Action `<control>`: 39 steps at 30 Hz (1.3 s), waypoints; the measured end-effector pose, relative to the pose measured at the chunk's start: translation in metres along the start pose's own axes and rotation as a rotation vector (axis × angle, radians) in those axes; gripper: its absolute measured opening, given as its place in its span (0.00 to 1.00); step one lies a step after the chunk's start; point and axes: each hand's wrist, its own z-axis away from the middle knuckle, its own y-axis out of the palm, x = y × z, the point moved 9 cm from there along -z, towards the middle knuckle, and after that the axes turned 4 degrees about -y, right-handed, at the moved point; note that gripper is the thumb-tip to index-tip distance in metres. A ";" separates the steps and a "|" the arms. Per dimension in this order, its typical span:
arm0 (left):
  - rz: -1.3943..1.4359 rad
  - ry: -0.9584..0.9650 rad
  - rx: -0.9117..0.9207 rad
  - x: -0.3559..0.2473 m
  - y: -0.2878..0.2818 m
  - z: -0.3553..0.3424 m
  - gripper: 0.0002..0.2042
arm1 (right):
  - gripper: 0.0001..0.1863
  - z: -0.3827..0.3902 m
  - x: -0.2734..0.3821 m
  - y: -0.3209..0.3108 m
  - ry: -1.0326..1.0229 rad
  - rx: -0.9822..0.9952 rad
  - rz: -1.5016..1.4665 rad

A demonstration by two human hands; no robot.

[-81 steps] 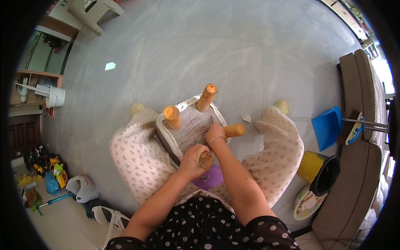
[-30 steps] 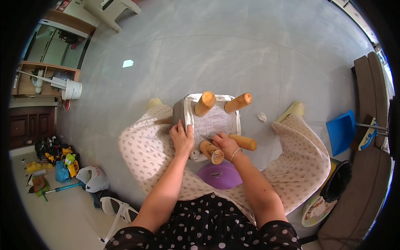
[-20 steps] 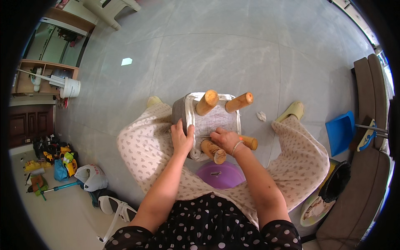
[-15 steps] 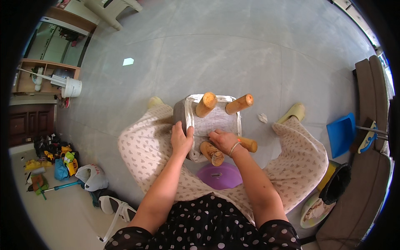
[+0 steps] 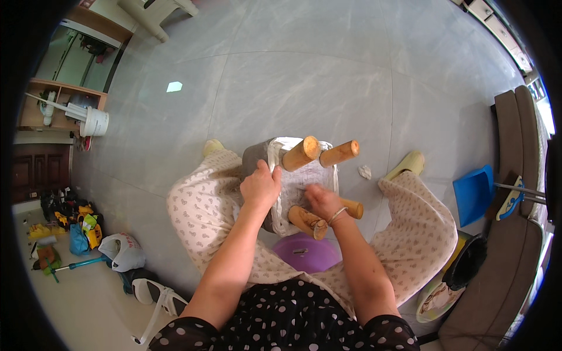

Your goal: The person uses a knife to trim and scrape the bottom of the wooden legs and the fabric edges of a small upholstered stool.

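A small upholstered stool (image 5: 293, 193) is tipped upside down between my knees, its four-sided grey fabric body edged with a gathered white band (image 5: 275, 153). Several wooden legs (image 5: 302, 153) stick up from its underside. My left hand (image 5: 261, 186) grips the left edge of the stool, with the thumb over the white band. Over the underside, between the legs, my right hand (image 5: 322, 200) is closed, its fingers pinched together. Something thin seems to show at its fingertips, too small to name. A bracelet circles the right wrist.
A purple plastic stool (image 5: 304, 253) stands close in front of me, below the upturned one. A crumpled white scrap (image 5: 365, 172) lies on the floor (image 5: 304, 88). At right are a blue dustpan (image 5: 474, 196), a black-lined bin (image 5: 468, 260) and a sofa (image 5: 515, 234); bags (image 5: 123, 251) lie at left.
My right hand has moved a little right, away from the left hand. The stool has tilted slightly, and my left hand has shifted up along its edge.
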 end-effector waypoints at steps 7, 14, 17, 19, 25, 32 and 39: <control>0.087 0.084 -0.021 0.005 0.003 -0.001 0.18 | 0.05 -0.031 0.033 -0.044 0.220 0.285 0.211; 0.205 0.121 -0.109 0.011 0.010 0.003 0.19 | 0.03 -0.007 0.077 -0.079 0.156 0.079 0.142; 0.268 0.143 -0.071 0.015 0.017 0.004 0.21 | 0.04 0.013 0.106 -0.080 0.226 0.006 0.025; 0.250 0.101 -0.048 0.013 0.015 0.005 0.22 | 0.05 0.045 0.110 -0.057 0.412 0.082 -0.114; 0.302 -0.012 0.048 0.024 0.027 0.009 0.29 | 0.11 0.104 0.081 0.000 0.424 0.379 0.289; 0.360 0.190 0.131 -0.001 0.020 0.052 0.54 | 0.13 0.113 0.065 0.003 0.345 0.390 0.316; 0.245 0.343 0.037 -0.015 0.020 0.086 0.58 | 0.12 0.123 0.065 -0.017 0.337 0.418 0.443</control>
